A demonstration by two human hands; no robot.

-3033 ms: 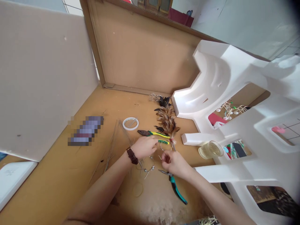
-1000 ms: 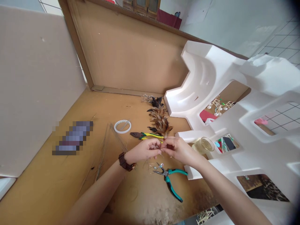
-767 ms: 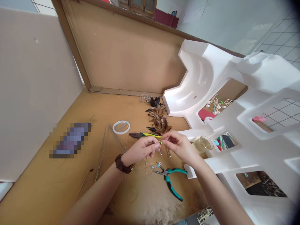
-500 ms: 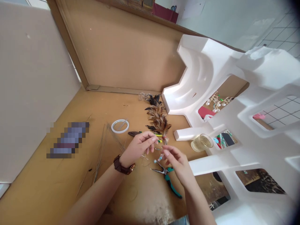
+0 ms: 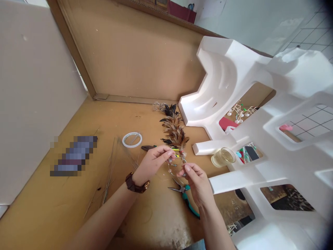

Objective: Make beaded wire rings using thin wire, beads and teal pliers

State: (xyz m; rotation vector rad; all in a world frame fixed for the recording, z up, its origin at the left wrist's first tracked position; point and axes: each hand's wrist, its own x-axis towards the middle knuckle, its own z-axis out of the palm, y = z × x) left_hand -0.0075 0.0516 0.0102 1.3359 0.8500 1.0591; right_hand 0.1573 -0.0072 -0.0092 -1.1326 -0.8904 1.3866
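A thin beaded wire (image 5: 170,171) hangs in a loop between my hands above the brown table (image 5: 145,215). My left hand (image 5: 157,160), with a dark watch at the wrist, pinches one part of it. My right hand (image 5: 194,177) pinches another part, with small beads partly hidden at its fingertips. Beyond my hands lies a bundle of brown and black feathers (image 5: 173,128). Teal-handled pliers (image 5: 186,194) rest just below my right hand. Behind my left hand, pliers with yellow-green handles (image 5: 148,148) are partly covered.
A white ring (image 5: 132,140) and thin wires (image 5: 110,173) lie left of my hands. A glass of yellowish liquid (image 5: 223,157) stands at the right, near a large white foam piece (image 5: 218,83). Cardboard (image 5: 140,52) walls the back; a blurred-out object (image 5: 74,154) lies far left.
My right hand has closed its fingers on the beaded wire and turned slightly. The beads that hung beside it are now mostly hidden, and the wire loop has shifted between my hands.
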